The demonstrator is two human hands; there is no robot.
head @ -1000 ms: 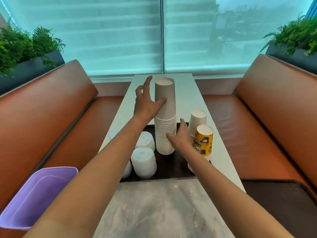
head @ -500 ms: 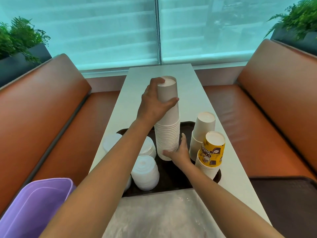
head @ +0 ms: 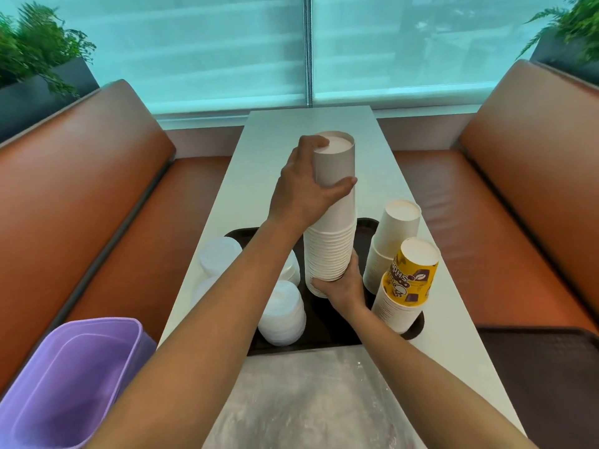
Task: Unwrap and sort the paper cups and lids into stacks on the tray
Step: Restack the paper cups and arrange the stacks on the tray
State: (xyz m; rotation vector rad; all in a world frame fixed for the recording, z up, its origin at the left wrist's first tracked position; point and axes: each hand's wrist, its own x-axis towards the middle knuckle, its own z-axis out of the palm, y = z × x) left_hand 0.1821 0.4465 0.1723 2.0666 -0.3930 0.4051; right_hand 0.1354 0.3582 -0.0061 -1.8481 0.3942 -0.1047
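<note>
Tabletop tray (head: 324, 332) unchanged; both hands now grip the cup stack (head: 334, 228), raised.

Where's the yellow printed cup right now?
In the head view, the yellow printed cup sits upside down atop a white cup stack at the tray's right edge, just in front of the shorter white stack and right of the right hand.

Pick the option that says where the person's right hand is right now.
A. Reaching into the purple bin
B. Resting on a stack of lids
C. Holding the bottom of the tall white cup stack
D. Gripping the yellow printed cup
C: the right hand cups the base of the tall white cup stack over the tray, while the left hand grips its top.
</note>
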